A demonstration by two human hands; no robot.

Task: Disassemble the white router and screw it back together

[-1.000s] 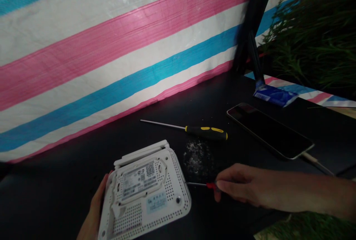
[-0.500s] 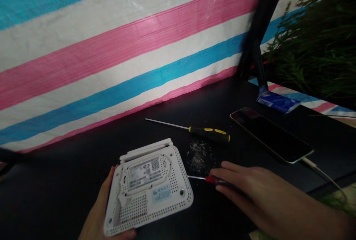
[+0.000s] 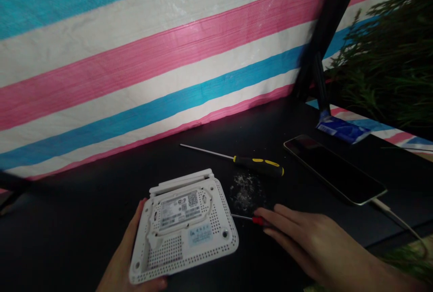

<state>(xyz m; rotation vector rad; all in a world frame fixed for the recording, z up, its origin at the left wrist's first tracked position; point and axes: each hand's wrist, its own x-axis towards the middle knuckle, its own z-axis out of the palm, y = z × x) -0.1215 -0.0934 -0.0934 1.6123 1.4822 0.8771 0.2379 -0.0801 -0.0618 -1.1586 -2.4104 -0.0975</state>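
A white Wi-Fi router, its labelled, vented underside facing up, is gripped along its left edge by my left hand. My right hand is closed around a red-collared screwdriver; most of its handle is hidden under the fingers. The thin metal shaft points left, and its tip meets the router's right side edge. Whether the tip sits inside the seam, I cannot tell. A folded white antenna lies along the router's far edge.
A black-and-yellow screwdriver lies beyond the router, near scattered pale crumbs. To the right are a phone with a white cable and a blue packet. Striped sheeting rises behind the black table.
The whole view has shifted slightly, so everything appears a little further right. My right hand has rolled slightly over the screwdriver, hiding more of its handle. Its tip stays at the router's edge.
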